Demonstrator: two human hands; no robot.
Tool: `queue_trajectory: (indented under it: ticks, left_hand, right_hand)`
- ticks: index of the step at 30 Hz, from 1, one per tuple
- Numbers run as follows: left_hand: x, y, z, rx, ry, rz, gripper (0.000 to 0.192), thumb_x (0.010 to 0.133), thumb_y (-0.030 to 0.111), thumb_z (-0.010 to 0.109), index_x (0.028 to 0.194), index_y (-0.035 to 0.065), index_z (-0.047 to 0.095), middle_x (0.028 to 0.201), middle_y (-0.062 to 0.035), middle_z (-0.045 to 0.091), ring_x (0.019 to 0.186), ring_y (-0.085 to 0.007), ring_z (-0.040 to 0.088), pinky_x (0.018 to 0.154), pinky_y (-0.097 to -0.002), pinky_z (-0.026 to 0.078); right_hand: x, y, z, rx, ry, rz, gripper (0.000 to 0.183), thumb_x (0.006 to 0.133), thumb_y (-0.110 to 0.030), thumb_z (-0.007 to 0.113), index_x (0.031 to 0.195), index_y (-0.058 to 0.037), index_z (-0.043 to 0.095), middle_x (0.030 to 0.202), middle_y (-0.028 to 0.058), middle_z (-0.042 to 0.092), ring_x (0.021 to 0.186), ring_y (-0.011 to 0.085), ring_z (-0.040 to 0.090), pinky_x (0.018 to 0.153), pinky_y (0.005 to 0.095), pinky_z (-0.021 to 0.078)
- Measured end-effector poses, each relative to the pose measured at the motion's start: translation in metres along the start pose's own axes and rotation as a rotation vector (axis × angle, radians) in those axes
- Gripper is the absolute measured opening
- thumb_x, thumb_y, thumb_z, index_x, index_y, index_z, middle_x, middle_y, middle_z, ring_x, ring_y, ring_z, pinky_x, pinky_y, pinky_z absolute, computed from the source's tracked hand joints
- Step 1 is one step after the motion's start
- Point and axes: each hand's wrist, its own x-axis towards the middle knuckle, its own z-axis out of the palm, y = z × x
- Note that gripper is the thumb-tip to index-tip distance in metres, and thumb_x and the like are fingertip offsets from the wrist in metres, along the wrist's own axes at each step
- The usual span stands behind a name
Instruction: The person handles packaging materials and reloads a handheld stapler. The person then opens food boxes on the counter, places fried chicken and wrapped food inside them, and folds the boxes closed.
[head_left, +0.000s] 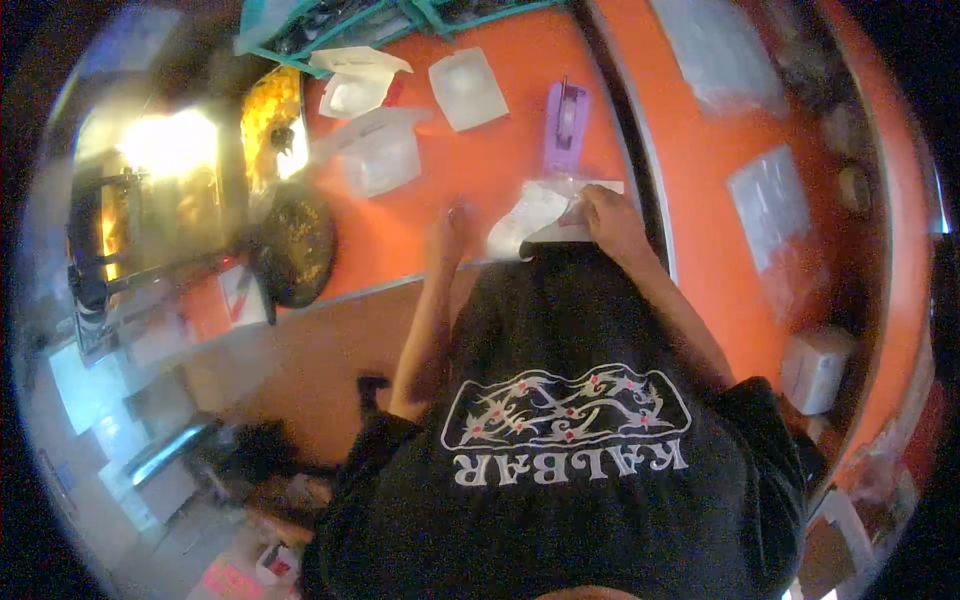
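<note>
My right hand (613, 221) pinches a crumpled white sheet (529, 214), paper or thin plastic, at the near edge of the orange table (487, 157). A flat white piece (559, 234) lies partly under that sheet and my fingers. To the left of the sheet, my left hand (448, 234) hovers over or rests on the tabletop. Blur hides whether its fingers hold anything small. Just beyond the sheet stands a purple tape dispenser (564, 127) with a roll in it.
Open white paper food boxes (352, 94) sit at the far left, near a pale container (382, 157) and a white one (469, 88). A teal plastic basket (337, 37) lies behind. Left are yellow food (270, 112) and a dark pan (296, 244). Plastic packs (772, 199) lie right.
</note>
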Motion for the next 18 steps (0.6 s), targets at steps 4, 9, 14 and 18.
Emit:
queue_trajectory:
  ticks: [4,9,14,18]
  left_hand:
    - [-0.007,0.075,0.006,0.669,-0.422,0.022,0.022,0.089,0.015,0.058,0.104,-0.0003,0.063,0.109,-0.0095,0.067,0.099,-0.0183,0.061,0.086,-0.0341,0.047]
    - [-0.027,0.127,0.009,-0.138,-0.63,-0.28,0.03,0.09,0.023,0.061,0.107,-0.0021,0.063,0.096,-0.0096,0.067,0.086,-0.0174,0.061,0.075,-0.0331,0.048]
    - [-0.03,0.177,0.004,-0.254,-0.609,-0.067,0.023,0.09,0.014,0.061,0.101,-0.0058,0.062,0.088,-0.0093,0.068,0.07,-0.0136,0.063,0.065,-0.0267,0.05]
    - [-0.026,0.219,0.002,-0.326,-0.654,-0.103,0.019,0.09,0.009,0.062,0.102,-0.0045,0.058,0.085,-0.0081,0.067,0.067,-0.0111,0.061,0.062,-0.0242,0.049]
  right_hand:
    - [0.001,0.0,-0.011,0.049,0.009,-0.027,0.015,0.079,-0.011,0.059,0.092,-0.0042,0.058,0.086,0.0168,0.062,0.083,0.0375,0.06,0.075,0.0464,0.0469]
    - [-0.004,-0.015,-0.037,0.118,0.319,-0.004,0.008,0.08,-0.006,0.058,0.087,-0.0036,0.057,0.078,0.0157,0.06,0.076,0.0381,0.059,0.073,0.0452,0.0465]
    - [0.01,-0.027,-0.107,0.084,0.694,0.032,0.004,0.086,-0.005,0.053,0.084,-0.003,0.055,0.073,0.0141,0.058,0.065,0.033,0.059,0.063,0.0399,0.0469]
    - [0.019,-0.032,-0.16,0.075,0.888,0.019,0.007,0.086,0.002,0.046,0.085,-0.0013,0.052,0.075,0.0057,0.05,0.069,0.0114,0.048,0.062,0.0249,0.0395]
